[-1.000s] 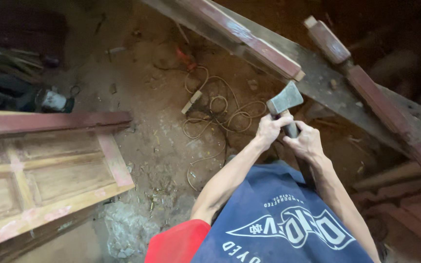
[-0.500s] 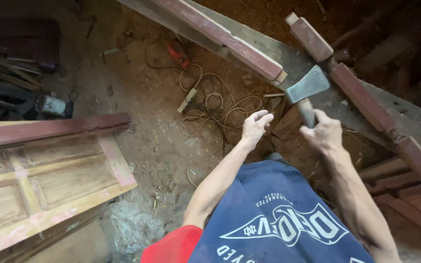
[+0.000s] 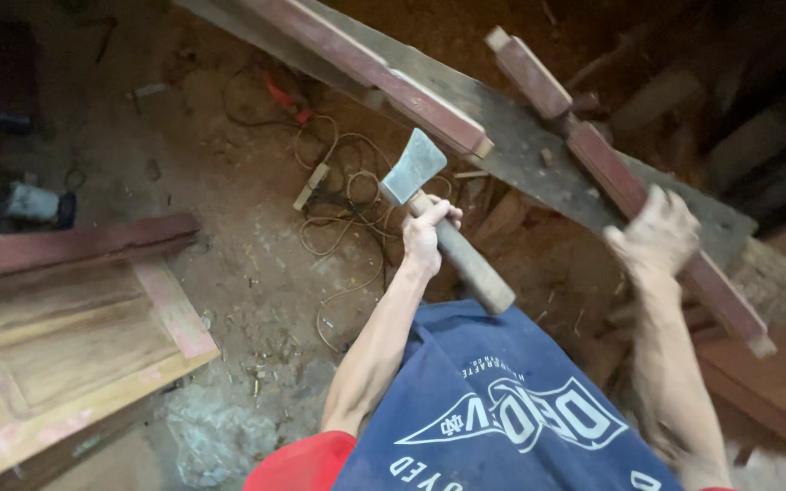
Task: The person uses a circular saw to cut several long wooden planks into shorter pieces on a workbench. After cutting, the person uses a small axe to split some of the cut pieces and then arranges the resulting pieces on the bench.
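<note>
Left hand (image 3: 427, 232) gripping my grey-headed, wooden-handled hatchet (image 3: 443, 227), blade up; right hand (image 3: 659, 234) clamped on red-painted wooden rail (image 3: 666, 236) across grey plank (image 3: 511, 123).

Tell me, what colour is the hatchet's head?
The hatchet head is dull grey metal; the head view shows it.

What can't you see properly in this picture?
- Head view: the right hand is motion-blurred, so its grip on the red-edged wooden strip is unclear.
- The hatchet handle's middle is hidden by the left hand.
- The wooden door panel is cut off by the left edge.
</note>
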